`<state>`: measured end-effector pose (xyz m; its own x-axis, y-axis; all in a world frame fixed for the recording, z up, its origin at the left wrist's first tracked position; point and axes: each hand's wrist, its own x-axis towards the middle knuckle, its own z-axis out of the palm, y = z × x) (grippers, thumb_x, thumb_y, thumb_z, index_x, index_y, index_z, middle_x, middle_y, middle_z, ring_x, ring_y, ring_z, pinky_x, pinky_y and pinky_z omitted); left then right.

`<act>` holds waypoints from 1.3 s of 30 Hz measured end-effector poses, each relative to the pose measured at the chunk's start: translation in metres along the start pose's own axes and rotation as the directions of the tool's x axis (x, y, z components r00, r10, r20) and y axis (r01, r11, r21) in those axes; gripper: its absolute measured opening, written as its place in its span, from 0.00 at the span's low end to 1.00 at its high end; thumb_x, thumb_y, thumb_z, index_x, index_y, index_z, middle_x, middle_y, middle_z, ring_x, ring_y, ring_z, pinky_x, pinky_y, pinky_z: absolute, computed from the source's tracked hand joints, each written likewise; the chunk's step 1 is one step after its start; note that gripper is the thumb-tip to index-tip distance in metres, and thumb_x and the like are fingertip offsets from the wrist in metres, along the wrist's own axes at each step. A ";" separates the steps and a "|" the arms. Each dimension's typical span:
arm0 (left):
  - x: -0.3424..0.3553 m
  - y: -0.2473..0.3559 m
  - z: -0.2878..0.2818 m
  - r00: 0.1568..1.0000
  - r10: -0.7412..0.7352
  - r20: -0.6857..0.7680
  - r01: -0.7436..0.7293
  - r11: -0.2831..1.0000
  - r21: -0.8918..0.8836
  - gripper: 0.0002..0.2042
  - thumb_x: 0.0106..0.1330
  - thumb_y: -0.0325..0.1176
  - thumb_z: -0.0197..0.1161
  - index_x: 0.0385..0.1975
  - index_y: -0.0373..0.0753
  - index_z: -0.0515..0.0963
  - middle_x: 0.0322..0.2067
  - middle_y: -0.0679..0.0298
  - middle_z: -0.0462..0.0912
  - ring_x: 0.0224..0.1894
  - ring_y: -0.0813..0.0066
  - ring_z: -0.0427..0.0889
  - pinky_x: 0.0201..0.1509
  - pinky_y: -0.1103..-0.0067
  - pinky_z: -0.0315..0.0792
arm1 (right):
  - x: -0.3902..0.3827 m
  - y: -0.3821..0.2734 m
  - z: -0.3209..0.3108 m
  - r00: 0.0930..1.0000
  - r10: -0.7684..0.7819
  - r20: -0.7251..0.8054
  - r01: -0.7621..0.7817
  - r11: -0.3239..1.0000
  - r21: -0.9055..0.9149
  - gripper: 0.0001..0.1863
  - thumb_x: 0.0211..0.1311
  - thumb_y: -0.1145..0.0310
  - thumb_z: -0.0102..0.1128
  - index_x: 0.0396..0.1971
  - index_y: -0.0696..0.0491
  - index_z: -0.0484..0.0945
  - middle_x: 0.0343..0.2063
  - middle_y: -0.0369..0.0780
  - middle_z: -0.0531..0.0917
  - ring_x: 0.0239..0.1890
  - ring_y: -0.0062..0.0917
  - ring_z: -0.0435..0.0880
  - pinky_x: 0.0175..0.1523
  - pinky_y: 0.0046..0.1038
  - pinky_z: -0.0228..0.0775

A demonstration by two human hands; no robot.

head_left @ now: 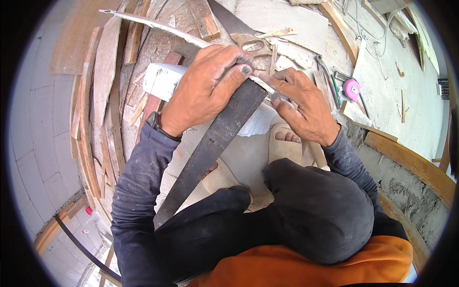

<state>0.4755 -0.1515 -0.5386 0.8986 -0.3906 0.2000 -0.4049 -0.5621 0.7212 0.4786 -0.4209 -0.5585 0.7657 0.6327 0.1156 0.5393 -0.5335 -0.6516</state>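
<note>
My left hand (205,86) is closed around a long, thin white strip (158,25), whose far end reaches out to the upper left. The strip's near end shows between the hands, where my right hand (303,103) pinches it with thumb and fingers. Right below the hands, the end of a dark flat board (215,131) slants up from between my legs. Whether the strip touches it, I cannot tell. A white block (161,80) lies beneath the board and my left hand, partly hidden by them.
Beyond my hands lies a handsaw (253,45). Pliers (324,67) and a pink tape measure (351,89) are to the right. Wooden strips (86,110) lean along the left wall. Another plank (406,160) edges the right side. Scraps and dust cover the floor.
</note>
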 end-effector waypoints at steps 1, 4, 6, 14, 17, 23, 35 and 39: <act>0.001 -0.006 0.001 1.000 -0.014 -0.017 0.013 1.000 -0.021 0.14 0.83 0.41 0.52 0.49 0.39 0.81 0.41 0.63 0.87 0.49 0.67 0.84 0.62 0.68 0.72 | 0.002 -0.003 0.000 1.000 0.024 -0.002 -0.023 0.992 0.121 0.25 0.71 0.58 0.59 0.64 0.53 0.82 0.43 0.50 0.81 0.46 0.45 0.82 0.50 0.41 0.76; 0.010 -0.018 -0.004 0.999 0.000 -0.054 -0.004 0.997 -0.081 0.15 0.83 0.42 0.53 0.47 0.38 0.81 0.39 0.61 0.87 0.44 0.67 0.85 0.54 0.71 0.76 | 0.004 -0.006 0.005 0.996 0.086 0.014 -0.087 0.976 0.201 0.24 0.75 0.55 0.60 0.61 0.54 0.83 0.44 0.50 0.83 0.44 0.44 0.85 0.52 0.38 0.76; 0.013 -0.029 -0.014 0.995 0.005 -0.098 -0.010 0.999 -0.050 0.15 0.82 0.43 0.53 0.47 0.37 0.81 0.38 0.61 0.88 0.42 0.66 0.85 0.53 0.70 0.76 | 0.006 -0.008 0.006 0.998 0.063 -0.003 -0.061 0.977 0.205 0.22 0.76 0.57 0.61 0.60 0.55 0.84 0.43 0.49 0.85 0.42 0.40 0.86 0.51 0.35 0.76; 0.009 -0.030 -0.010 0.975 0.114 -0.191 -0.036 0.929 0.368 0.19 0.79 0.44 0.56 0.55 0.35 0.81 0.44 0.53 0.88 0.52 0.54 0.83 0.70 0.61 0.68 | 0.003 -0.005 0.005 0.989 0.149 0.018 -0.148 0.945 0.293 0.20 0.71 0.60 0.69 0.55 0.58 0.87 0.43 0.46 0.87 0.45 0.32 0.85 0.53 0.30 0.75; 0.016 -0.019 -0.003 0.992 0.122 -0.024 -0.111 0.958 0.264 0.21 0.75 0.43 0.61 0.58 0.32 0.81 0.46 0.49 0.88 0.54 0.54 0.83 0.77 0.61 0.61 | -0.005 0.001 0.010 0.971 0.236 -0.033 -0.209 0.908 0.364 0.18 0.69 0.63 0.72 0.52 0.58 0.88 0.43 0.44 0.87 0.46 0.30 0.84 0.54 0.30 0.74; 0.007 -0.010 0.006 0.993 0.104 -0.063 -0.096 0.989 0.114 0.17 0.71 0.38 0.65 0.51 0.31 0.83 0.45 0.51 0.87 0.53 0.57 0.83 0.77 0.59 0.56 | 0.003 -0.006 0.004 0.938 0.341 0.066 -0.315 0.756 0.574 0.21 0.69 0.62 0.73 0.57 0.56 0.86 0.47 0.42 0.88 0.49 0.24 0.84 0.55 0.27 0.76; 0.019 -0.004 -0.002 0.997 0.025 0.073 -0.035 0.990 0.134 0.15 0.64 0.36 0.72 0.46 0.33 0.84 0.41 0.54 0.87 0.47 0.60 0.83 0.72 0.63 0.58 | 0.049 0.000 -0.027 0.977 0.139 0.162 -0.185 0.930 0.317 0.15 0.69 0.58 0.67 0.38 0.57 0.86 0.27 0.43 0.86 0.27 0.32 0.83 0.37 0.35 0.74; 0.018 -0.004 -0.004 0.992 0.080 0.093 -0.095 0.979 0.178 0.17 0.62 0.37 0.75 0.45 0.34 0.84 0.41 0.56 0.87 0.47 0.61 0.82 0.73 0.64 0.58 | 0.026 0.001 -0.001 0.948 0.314 0.056 -0.297 0.804 0.515 0.16 0.70 0.57 0.66 0.42 0.56 0.85 0.30 0.44 0.85 0.33 0.32 0.83 0.42 0.35 0.75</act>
<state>0.4943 -0.1534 -0.5354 0.8437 -0.5004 0.1942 -0.5124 -0.6430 0.5692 0.5001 -0.4056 -0.5552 0.8754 0.4634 -0.1373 0.0256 -0.3282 -0.9443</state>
